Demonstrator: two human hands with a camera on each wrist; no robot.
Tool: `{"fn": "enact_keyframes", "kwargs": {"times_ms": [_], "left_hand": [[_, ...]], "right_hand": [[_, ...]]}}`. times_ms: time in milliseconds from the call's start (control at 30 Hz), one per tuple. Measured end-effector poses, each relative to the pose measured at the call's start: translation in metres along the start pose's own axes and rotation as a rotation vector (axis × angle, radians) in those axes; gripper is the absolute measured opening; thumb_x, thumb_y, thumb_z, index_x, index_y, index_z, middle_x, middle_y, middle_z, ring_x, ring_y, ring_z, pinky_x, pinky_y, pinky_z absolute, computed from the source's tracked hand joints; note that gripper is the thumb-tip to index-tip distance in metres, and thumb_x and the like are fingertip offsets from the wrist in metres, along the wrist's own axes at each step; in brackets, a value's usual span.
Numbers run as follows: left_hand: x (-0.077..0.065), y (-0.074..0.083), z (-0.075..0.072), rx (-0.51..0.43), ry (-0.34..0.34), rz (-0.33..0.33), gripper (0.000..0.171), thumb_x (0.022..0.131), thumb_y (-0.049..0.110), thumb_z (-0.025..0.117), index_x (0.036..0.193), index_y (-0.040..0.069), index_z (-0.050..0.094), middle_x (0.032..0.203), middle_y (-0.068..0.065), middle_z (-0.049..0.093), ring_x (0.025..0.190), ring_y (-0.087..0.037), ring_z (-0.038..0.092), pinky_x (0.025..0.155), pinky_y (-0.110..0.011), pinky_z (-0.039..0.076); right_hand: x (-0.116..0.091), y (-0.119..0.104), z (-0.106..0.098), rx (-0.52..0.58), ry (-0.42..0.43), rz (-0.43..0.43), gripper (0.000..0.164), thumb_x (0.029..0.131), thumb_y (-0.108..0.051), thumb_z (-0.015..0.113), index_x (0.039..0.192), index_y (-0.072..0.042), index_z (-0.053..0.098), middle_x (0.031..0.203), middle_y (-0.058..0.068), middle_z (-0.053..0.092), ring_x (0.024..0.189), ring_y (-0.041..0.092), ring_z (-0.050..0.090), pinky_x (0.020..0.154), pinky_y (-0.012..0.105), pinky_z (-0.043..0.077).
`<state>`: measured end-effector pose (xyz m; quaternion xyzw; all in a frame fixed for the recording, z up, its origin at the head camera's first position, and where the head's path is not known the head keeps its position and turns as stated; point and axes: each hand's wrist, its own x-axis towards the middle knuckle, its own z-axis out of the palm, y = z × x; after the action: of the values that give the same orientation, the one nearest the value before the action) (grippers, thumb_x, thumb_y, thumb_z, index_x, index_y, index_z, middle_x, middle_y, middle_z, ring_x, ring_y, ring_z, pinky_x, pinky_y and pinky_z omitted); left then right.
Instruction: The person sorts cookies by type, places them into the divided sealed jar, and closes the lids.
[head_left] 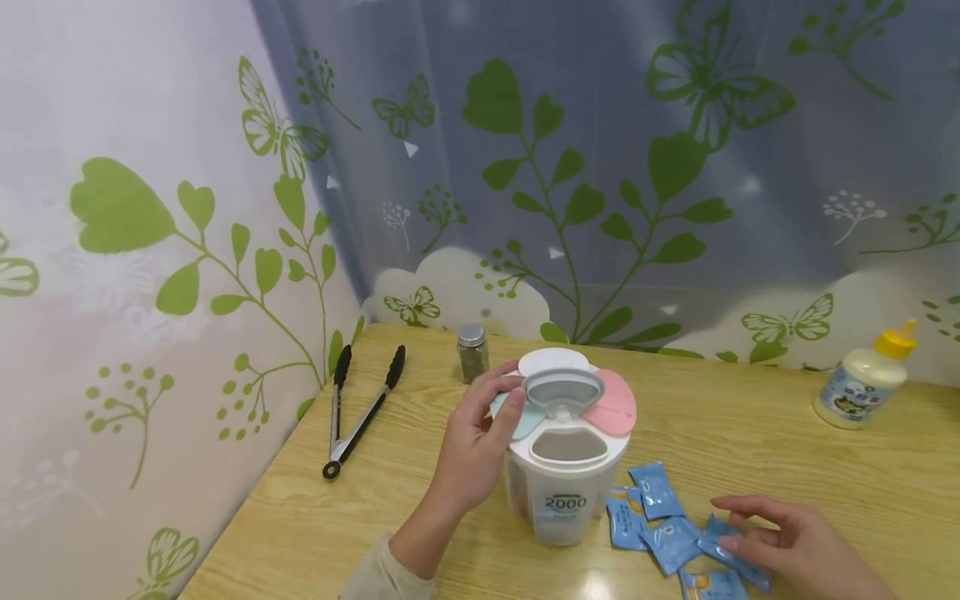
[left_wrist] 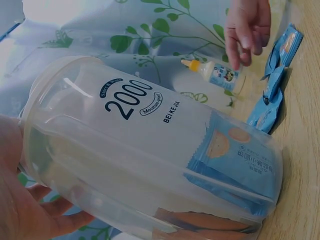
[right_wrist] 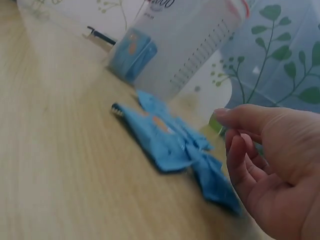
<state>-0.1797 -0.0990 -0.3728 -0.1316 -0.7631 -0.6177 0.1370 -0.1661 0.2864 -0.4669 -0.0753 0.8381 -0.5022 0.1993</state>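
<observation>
A person's left hand (head_left: 474, 446) grips the rim of a clear plastic container (head_left: 562, 512) on a wood-grain table (head_left: 315, 542), thumb on the lid's pale blue flap and fingers bent round the side. A grey-edged flap (head_left: 564, 392) stands raised, baring the front compartment, while a blue snack packet (left_wrist: 235, 172) shows near the container's bottom. At right, the right hand (head_left: 798, 546) hangs just over loose blue packets (head_left: 672, 543) beside the container, its fingers loosely bent, thumb and forefinger apart, pinching nothing visible. Black-handled tongs (head_left: 367, 425) lie spread at left, a silver-capped jar (head_left: 473, 358) stands behind the container, and a yellow-topped bottle (head_left: 858, 390) stands far right, near a leaf-print curtain (head_left: 420, 50).
</observation>
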Motion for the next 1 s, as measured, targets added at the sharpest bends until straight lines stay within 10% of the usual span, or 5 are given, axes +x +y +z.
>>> {"fn": "enact_keyframes", "kwargs": {"times_ms": [67, 233, 500, 1000], "left_hand": [[0.0, -0.001, 0.0, -0.002, -0.001, -0.002, 0.024, 0.103, 0.028, 0.055, 0.118, 0.014, 0.068, 0.146, 0.001, 0.053, 0.135, -0.022, 0.052, 0.091, -0.027, 0.05], [0.0, -0.001, 0.002, -0.008, -0.011, -0.002, 0.025, 0.104, 0.028, 0.054, 0.118, 0.014, 0.068, 0.147, 0.001, 0.053, 0.135, -0.022, 0.052, 0.091, -0.027, 0.051], [0.001, 0.001, -0.001, -0.003, -0.001, -0.002, 0.025, 0.104, 0.028, 0.054, 0.118, 0.013, 0.068, 0.147, 0.001, 0.053, 0.135, -0.021, 0.051, 0.093, -0.03, 0.051], [0.001, -0.001, 0.001, -0.034, -0.001, 0.008, 0.024, 0.104, 0.025, 0.054, 0.117, 0.012, 0.068, 0.146, 0.0, 0.054, 0.135, -0.021, 0.052, 0.093, -0.027, 0.051]], "right_hand": [[-0.001, 0.006, 0.002, 0.009, -0.012, 0.046, 0.06, 0.097, -0.026, 0.066, 0.143, 0.006, 0.047, 0.145, 0.034, 0.046, 0.087, -0.007, 0.062, 0.07, 0.026, 0.055], [-0.002, 0.021, 0.004, 0.013, 0.001, 0.045, 0.068, 0.092, -0.025, 0.072, 0.144, 0.009, 0.043, 0.144, 0.029, 0.051, 0.097, -0.015, 0.057, 0.079, 0.021, 0.055], [0.003, 0.015, 0.009, -0.082, 0.025, 0.01, 0.075, 0.089, -0.029, 0.075, 0.145, 0.007, 0.042, 0.141, 0.035, 0.049, 0.051, 0.008, 0.046, 0.049, 0.029, 0.046], [0.007, 0.009, 0.004, -0.281, 0.07, 0.089, 0.057, 0.092, -0.04, 0.071, 0.135, -0.005, 0.059, 0.122, 0.01, 0.064, 0.094, 0.001, 0.055, 0.072, 0.021, 0.048]]}}
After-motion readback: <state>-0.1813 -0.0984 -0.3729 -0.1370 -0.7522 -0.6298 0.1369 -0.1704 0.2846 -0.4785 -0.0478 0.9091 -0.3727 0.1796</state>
